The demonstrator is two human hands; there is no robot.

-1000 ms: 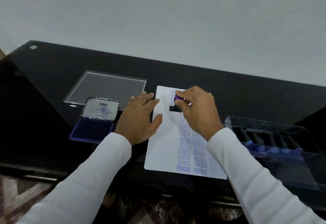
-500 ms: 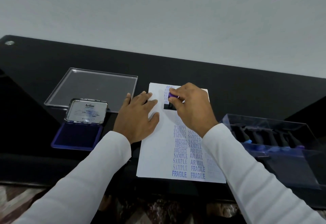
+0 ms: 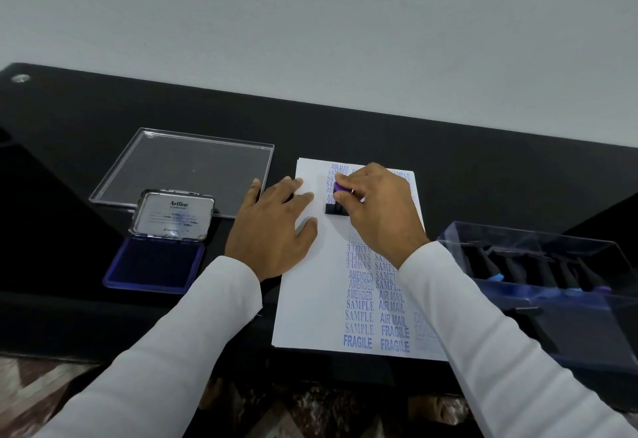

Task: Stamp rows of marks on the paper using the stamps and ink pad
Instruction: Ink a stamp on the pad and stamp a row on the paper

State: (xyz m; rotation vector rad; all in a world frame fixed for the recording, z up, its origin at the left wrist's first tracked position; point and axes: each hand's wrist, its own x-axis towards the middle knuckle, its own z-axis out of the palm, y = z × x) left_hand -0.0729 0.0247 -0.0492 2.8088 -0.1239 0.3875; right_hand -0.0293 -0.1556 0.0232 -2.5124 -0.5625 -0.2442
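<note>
A white sheet of paper (image 3: 310,303) lies on the black table, covered with columns of blue stamped words. My right hand (image 3: 379,216) pinches a black stamp with a purple top (image 3: 340,197), its base down on the upper part of the sheet. My left hand (image 3: 272,230) lies flat, fingers spread, over the paper's left edge. An open blue ink pad (image 3: 155,265) with its metal lid raised sits to the left of my left hand.
A clear plastic lid (image 3: 186,168) lies behind the ink pad. A transparent blue-tinted box (image 3: 538,275) holding several more stamps stands at the right. The black table (image 3: 448,154) ends at a grey wall; its front edge is near my sleeves.
The stamp in my right hand has shifted a little down the sheet, uncovering more printed rows at the top. My left hand stays flat on the paper.
</note>
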